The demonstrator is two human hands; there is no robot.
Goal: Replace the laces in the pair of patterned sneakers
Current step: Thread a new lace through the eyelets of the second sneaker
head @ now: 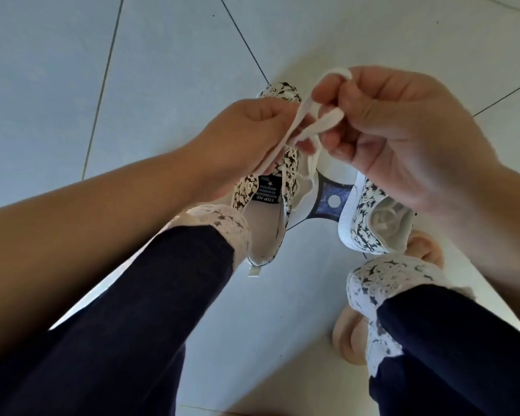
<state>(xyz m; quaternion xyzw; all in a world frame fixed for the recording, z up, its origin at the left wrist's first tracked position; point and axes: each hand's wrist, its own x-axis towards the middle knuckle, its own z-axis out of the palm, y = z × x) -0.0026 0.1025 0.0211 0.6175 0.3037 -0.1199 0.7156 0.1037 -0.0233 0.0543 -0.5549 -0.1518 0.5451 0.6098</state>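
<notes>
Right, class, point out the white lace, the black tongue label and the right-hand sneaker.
white lace (324,121): head view, middle of a flat strand.
black tongue label (267,189): head view, middle of the label.
right-hand sneaker (364,226): head view, patterned side.

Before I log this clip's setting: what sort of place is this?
Likely an indoor floor at home: large pale tiles, a bare foot, and patterned sneakers standing on them.

Matt woven cloth lace, printed canvas sneakers w/ metal eyelets, glossy floor tiles.
</notes>
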